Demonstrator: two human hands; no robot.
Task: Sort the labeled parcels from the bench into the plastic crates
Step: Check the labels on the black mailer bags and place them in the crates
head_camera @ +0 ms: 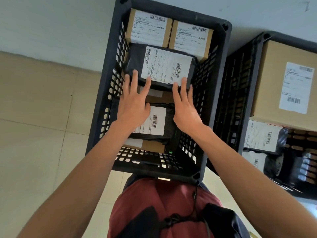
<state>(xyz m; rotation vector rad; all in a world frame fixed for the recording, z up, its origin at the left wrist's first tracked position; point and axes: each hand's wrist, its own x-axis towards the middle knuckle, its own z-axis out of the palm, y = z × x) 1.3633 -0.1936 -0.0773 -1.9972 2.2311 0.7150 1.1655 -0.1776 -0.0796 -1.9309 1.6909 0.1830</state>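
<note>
Fingers of the left hand lie straight and spread on a black poly parcel with a white barcoded label, inside the dark slatted crate; the right hand likewise, fingers straight, apart.

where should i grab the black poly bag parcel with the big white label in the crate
Take the black poly bag parcel by its two short ends, one hand each side, from above. It lies flat, label up, on other parcels, and the crate walls block any sideways approach.
</note>
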